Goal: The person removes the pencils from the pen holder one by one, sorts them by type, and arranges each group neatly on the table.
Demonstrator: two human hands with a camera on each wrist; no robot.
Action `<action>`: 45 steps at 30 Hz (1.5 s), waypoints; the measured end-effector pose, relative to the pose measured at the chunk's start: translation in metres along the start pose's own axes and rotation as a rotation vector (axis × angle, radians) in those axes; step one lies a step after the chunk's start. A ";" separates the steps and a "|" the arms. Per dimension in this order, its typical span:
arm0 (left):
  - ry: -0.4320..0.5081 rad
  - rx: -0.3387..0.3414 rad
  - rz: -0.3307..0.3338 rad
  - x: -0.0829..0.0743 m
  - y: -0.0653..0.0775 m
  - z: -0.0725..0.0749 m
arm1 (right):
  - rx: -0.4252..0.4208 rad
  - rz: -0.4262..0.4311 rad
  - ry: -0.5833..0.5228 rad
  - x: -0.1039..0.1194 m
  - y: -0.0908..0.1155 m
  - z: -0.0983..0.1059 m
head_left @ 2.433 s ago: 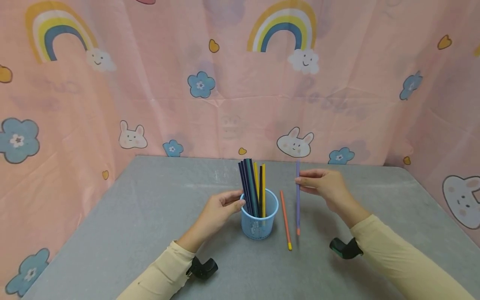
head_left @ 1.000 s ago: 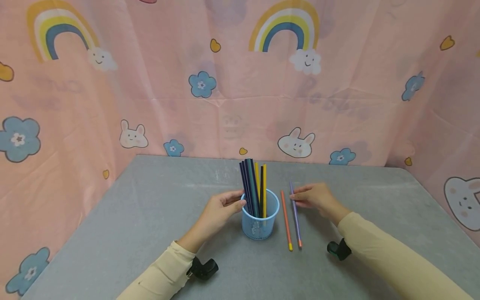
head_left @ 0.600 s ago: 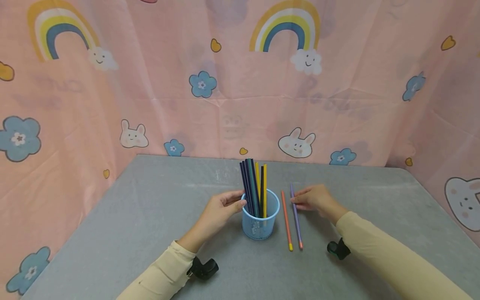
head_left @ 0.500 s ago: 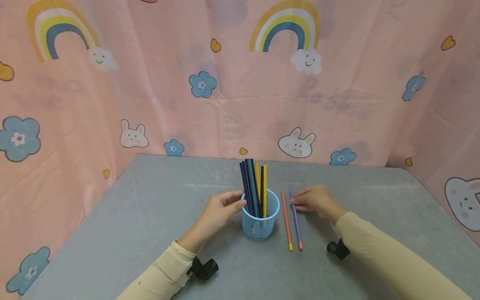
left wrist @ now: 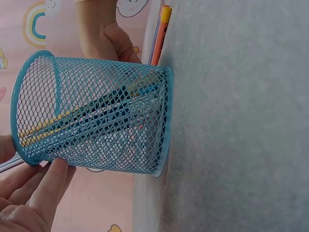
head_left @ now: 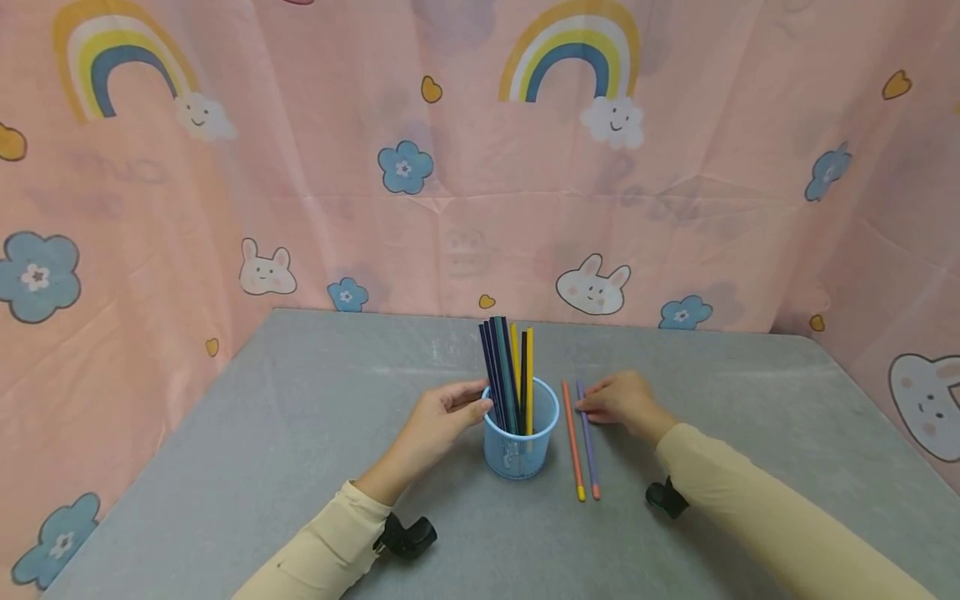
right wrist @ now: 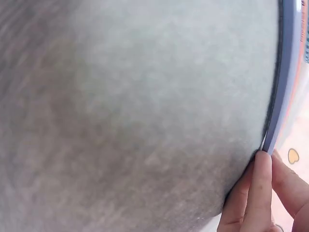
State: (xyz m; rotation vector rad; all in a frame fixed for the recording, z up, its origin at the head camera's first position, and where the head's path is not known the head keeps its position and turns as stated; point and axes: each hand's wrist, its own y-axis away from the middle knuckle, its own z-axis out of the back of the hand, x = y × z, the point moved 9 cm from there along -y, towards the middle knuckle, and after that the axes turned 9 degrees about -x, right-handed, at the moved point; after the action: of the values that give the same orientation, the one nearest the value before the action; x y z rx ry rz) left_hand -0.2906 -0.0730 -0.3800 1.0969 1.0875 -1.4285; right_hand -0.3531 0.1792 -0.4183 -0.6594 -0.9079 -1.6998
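Remotely, I watch the left hand (head_left: 431,427) hold the blue cup (head_left: 520,460) near its rim, thumb and fingers against its side. Dark pencils (head_left: 498,367) and yellow pencils (head_left: 530,367) lean inside. With thumb and fingers, my right hand (head_left: 624,404) pinches the purple pencil (head_left: 590,458) near its far end; it lies on the table (head_left: 337,400) just beside the orange pencil (head_left: 573,442).

Table (head_left: 525,546): grey, faintly scuffed
Backdrop (head_left: 480,167): pink, hangs creased behind
Rainbows (head_left: 570,42): arch near the top, meet smiling clouds (head_left: 612,122)
Flowers (head_left: 406,167): blue, dot the cloth
Rabbits (head_left: 593,285): white, printed lower down
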 end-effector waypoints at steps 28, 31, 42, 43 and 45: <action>-0.012 -0.006 0.006 0.001 0.001 0.001 | 0.002 0.146 -0.144 0.053 0.030 0.015; -0.011 -0.009 0.008 0.001 0.000 0.001 | -0.008 0.158 -0.147 0.059 0.033 0.015; -0.010 -0.019 0.006 0.000 0.000 0.002 | 0.009 0.178 -0.150 0.071 0.040 0.006; -0.010 -0.020 0.007 0.000 0.000 0.002 | 0.010 0.177 -0.152 0.072 0.040 0.005; -0.009 -0.019 0.007 0.001 0.000 0.002 | 0.010 0.181 -0.160 0.073 0.040 0.002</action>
State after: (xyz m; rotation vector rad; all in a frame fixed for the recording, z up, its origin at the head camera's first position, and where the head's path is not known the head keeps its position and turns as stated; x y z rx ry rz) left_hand -0.2907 -0.0746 -0.3802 1.0789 1.0879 -1.4132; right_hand -0.3363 0.1351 -0.3490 -0.8540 -0.9377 -1.4966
